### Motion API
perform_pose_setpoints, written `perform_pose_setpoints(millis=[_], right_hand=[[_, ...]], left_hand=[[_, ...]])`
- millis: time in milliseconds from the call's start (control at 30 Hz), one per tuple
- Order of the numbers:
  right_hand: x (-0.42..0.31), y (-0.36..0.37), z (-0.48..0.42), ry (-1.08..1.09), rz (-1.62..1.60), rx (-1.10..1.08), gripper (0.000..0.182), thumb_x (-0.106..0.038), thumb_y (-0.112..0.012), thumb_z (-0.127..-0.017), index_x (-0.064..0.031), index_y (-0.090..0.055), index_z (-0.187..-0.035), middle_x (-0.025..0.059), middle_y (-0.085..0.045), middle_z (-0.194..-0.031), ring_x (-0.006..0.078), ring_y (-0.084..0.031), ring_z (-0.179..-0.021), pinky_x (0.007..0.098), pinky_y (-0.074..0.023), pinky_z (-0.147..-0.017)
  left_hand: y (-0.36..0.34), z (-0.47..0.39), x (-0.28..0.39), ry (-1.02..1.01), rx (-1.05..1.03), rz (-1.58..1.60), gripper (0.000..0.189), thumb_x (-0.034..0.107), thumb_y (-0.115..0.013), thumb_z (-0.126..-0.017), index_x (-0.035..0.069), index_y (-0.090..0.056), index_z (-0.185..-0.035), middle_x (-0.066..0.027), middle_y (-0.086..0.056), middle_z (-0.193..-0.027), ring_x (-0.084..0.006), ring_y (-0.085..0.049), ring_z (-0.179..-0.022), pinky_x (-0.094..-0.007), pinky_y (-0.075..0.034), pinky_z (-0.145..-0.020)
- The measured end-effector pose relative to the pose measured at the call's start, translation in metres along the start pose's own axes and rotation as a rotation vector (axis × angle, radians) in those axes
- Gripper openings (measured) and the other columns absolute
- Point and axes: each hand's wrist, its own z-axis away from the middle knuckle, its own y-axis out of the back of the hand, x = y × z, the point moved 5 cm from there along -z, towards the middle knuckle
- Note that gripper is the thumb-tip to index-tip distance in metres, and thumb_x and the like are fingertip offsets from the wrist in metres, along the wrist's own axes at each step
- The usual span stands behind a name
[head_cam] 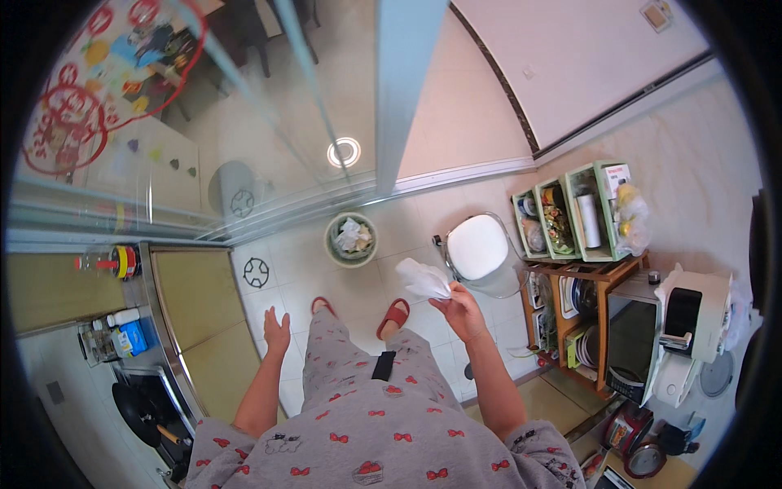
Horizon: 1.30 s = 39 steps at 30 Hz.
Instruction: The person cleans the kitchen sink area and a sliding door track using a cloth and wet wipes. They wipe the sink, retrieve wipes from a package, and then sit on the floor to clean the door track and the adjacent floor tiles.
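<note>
A crumpled white tissue or thin wipe (421, 278) hangs from the fingertips of my right hand (462, 310), pinched at its lower right end, above the tiled floor. My left hand (277, 330) is held out on the other side of my body, its fingers apart and nothing in them. In front of my feet stands a round pale green waste bin (330, 252) with crumpled white paper (354, 235) inside. Right of the tissue is a stool with a white seat (477, 246) and a metal frame.
Green storage bins (586, 211) and a wooden rack with plates (602, 269) stand at the right, beside a microwave oven (632, 333). Glass sliding doors (293, 153) run across the front. A wok (135, 415) and a counter edge (174, 342) are at the left. A black metal ring stand (256, 272) lies by the cabinet.
</note>
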Motion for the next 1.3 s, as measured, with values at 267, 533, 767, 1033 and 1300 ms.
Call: perform_pose_setpoints(millis=[267,533,767,1033,1300], right_hand=[[-0.092,0.123,-0.024,0.204,-0.236,0.159,0.024,-0.019,-0.058,-0.086,-0.0108,-0.056,-0.108,0.0084,-0.059,-0.118,0.0247,-0.056,-0.111,0.0436,-0.0421,-0.099],[-0.138,0.18,-0.012,0.358,-0.387,0.365,0.029,-0.021,-0.058,-0.087,-0.0101,-0.057,-0.114,0.0097,-0.06,-0.121,0.026,-0.055,-0.114,0.0411,-0.0445,-0.096],[-0.125,0.219,0.001,0.355,-0.484,0.517,0.03,-0.023,-0.058,-0.087,-0.0094,-0.057,-0.114,0.0088,-0.06,-0.118,0.0249,-0.056,-0.112,0.0404,-0.046,-0.094],[-0.222,0.224,-0.053,0.505,-0.41,0.469,0.029,-0.023,-0.06,-0.087,-0.0081,-0.058,-0.112,0.0077,-0.062,-0.113,0.0253,-0.057,-0.11,0.0392,-0.0472,-0.093],[-0.279,0.216,-0.125,0.5,-0.327,0.399,0.032,-0.022,-0.061,-0.086,-0.0105,-0.055,-0.116,0.0066,-0.061,-0.115,0.0249,-0.056,-0.112,0.0384,-0.0472,-0.091]], left_hand=[[-0.001,-0.041,0.155,-0.138,-0.205,0.226,0.059,0.031,-0.059,-0.09,0.001,-0.042,-0.138,-0.0215,-0.048,-0.137,-0.031,-0.046,-0.128,-0.0364,-0.037,-0.103],[-0.055,-0.11,0.267,-0.22,-0.542,0.219,0.049,0.032,-0.058,-0.091,0.001,-0.051,-0.13,-0.0193,-0.062,-0.119,-0.0283,-0.061,-0.108,-0.0359,-0.047,-0.093],[-0.037,-0.151,0.398,-0.416,-0.646,0.164,0.046,0.03,-0.055,-0.093,0.0,-0.052,-0.128,-0.0191,-0.064,-0.116,-0.0257,-0.062,-0.107,-0.0346,-0.047,-0.093],[-0.026,-0.164,0.386,-0.437,-0.688,0.077,0.047,0.03,-0.056,-0.092,-0.002,-0.055,-0.126,-0.0194,-0.063,-0.118,-0.0268,-0.061,-0.109,-0.034,-0.046,-0.094],[-0.024,-0.172,0.265,-0.105,-0.679,0.077,0.045,0.027,-0.057,-0.09,-0.005,-0.058,-0.122,-0.0139,-0.067,-0.102,-0.0193,-0.063,-0.092,-0.0313,-0.049,-0.081]])
